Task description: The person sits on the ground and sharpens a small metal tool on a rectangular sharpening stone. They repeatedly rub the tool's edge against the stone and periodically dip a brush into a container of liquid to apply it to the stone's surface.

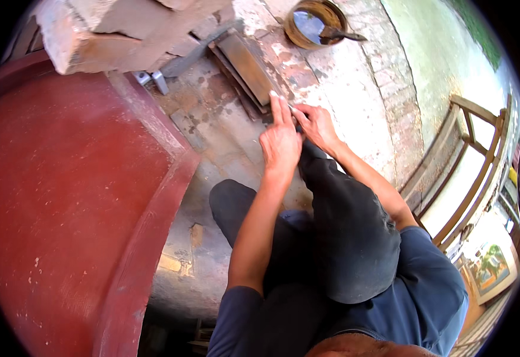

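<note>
A long brown block with a flat, worn top point(249, 64), resembling a whetstone, lies on the brick paving at the far middle. My left hand point(280, 140) is at its near end, the first two fingers stretched straight with their tips by the block's corner. Just right of it my right hand point(319, 126) is closed, fingers bent, with a thin pale edge showing at the fingertips. What it grips is mostly hidden; something dark shows between the hands. Both hands are above my dark shoe and raised right knee point(355, 232).
A round basin point(289, 33) of water with a dark-handled brush point(342, 35) stands beyond the block. A red wooden panel point(69, 196) fills the left, under stacked stone blocks point(123, 35). To the right are a wooden frame point(450, 154) and a framed picture point(489, 268).
</note>
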`<state>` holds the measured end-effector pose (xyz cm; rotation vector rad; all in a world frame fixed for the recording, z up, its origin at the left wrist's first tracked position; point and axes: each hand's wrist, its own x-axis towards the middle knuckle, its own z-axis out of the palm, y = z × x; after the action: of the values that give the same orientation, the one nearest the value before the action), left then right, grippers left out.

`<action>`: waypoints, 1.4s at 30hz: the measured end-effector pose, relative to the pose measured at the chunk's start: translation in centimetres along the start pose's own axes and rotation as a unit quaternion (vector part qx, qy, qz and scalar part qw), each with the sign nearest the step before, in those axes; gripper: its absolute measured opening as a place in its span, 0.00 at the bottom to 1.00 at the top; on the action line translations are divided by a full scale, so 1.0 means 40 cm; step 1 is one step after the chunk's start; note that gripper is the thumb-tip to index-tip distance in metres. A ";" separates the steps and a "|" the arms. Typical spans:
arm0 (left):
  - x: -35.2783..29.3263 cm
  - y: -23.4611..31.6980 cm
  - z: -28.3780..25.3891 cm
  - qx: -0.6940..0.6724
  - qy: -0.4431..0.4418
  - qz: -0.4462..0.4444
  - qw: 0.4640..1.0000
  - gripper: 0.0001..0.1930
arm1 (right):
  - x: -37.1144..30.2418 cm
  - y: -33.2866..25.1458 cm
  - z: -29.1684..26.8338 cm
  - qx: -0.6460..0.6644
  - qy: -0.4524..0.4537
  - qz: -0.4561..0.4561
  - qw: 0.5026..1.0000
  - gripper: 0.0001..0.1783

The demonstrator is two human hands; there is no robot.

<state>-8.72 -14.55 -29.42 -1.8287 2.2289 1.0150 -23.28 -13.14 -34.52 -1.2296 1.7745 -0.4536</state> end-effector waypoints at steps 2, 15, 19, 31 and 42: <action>0.031 -0.031 0.003 0.003 0.046 -0.008 0.999 0.51 | 0.044 -0.038 0.018 -0.053 0.023 -0.044 0.997 0.19; 0.029 -0.020 -0.018 -0.010 0.033 -0.011 0.999 0.52 | 0.058 -0.035 0.000 -0.075 0.002 -0.061 0.995 0.20; -0.016 -0.002 -0.008 -0.014 -0.003 -0.004 1.000 0.56 | -0.017 0.001 -0.008 -0.019 -0.006 -0.003 1.000 0.20; 0.020 -0.003 -0.010 -0.019 0.002 -0.025 1.000 0.53 | 0.039 0.019 0.010 -0.048 0.010 -0.030 0.998 0.19; 0.037 -0.016 -0.022 -0.025 0.035 -0.014 0.999 0.53 | 0.065 -0.033 -0.005 -0.077 0.027 -0.066 0.994 0.19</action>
<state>-8.28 -16.32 -29.69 -1.9395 2.2301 1.0250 -22.98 -16.02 -34.69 -1.4623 1.8081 -0.4364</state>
